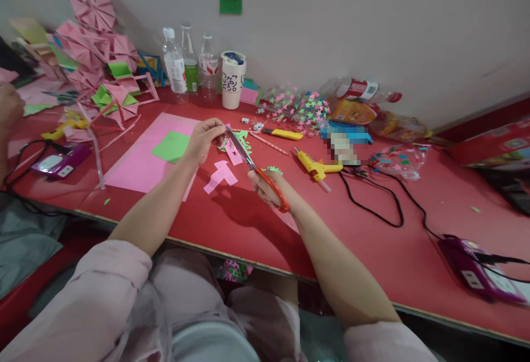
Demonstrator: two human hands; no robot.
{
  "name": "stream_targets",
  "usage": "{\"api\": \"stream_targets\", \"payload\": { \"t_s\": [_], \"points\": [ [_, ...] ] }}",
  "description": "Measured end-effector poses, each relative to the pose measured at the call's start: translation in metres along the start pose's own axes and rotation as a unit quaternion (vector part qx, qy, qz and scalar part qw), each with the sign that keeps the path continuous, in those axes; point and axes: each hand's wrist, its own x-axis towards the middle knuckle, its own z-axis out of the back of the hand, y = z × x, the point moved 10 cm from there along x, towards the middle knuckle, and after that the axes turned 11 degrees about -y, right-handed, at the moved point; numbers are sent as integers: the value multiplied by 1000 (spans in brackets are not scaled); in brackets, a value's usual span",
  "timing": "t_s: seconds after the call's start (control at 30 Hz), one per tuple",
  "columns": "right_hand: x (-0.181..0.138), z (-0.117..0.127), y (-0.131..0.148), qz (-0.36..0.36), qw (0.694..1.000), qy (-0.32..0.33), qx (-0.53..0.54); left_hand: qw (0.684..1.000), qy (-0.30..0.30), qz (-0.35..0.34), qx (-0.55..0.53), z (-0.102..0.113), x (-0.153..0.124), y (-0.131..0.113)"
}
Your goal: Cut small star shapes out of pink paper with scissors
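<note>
My right hand is wrapped round the red handles of a pair of scissors, whose blades point away and to the left. At the blade tips, the fingers of my left hand pinch a small piece of pink paper; most of it is hidden by fingers and blades. Beneath the blades lie another pink piece and green paper scraps. Pink strips rest on the red table nearer to me. A green paper square lies on a large pink sheet beside my left wrist.
Behind my hands are a yellow cutter knife, a cup and bottles. A yellow glue gun lies right, its cord leading toward a purple power box. Pink paper flowers stand left, near another person's hand.
</note>
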Motion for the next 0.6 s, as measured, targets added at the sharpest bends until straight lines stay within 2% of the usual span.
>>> {"api": "stream_targets", "payload": {
  "t_s": [0.3,0.6],
  "points": [
    [1,1,-1,-5,1000,-7,28,999,-43,-11,6,8,2,-3],
    [0,-5,0,20,999,22,44,1000,-19,-21,1,1,0,-5]
  ]
}}
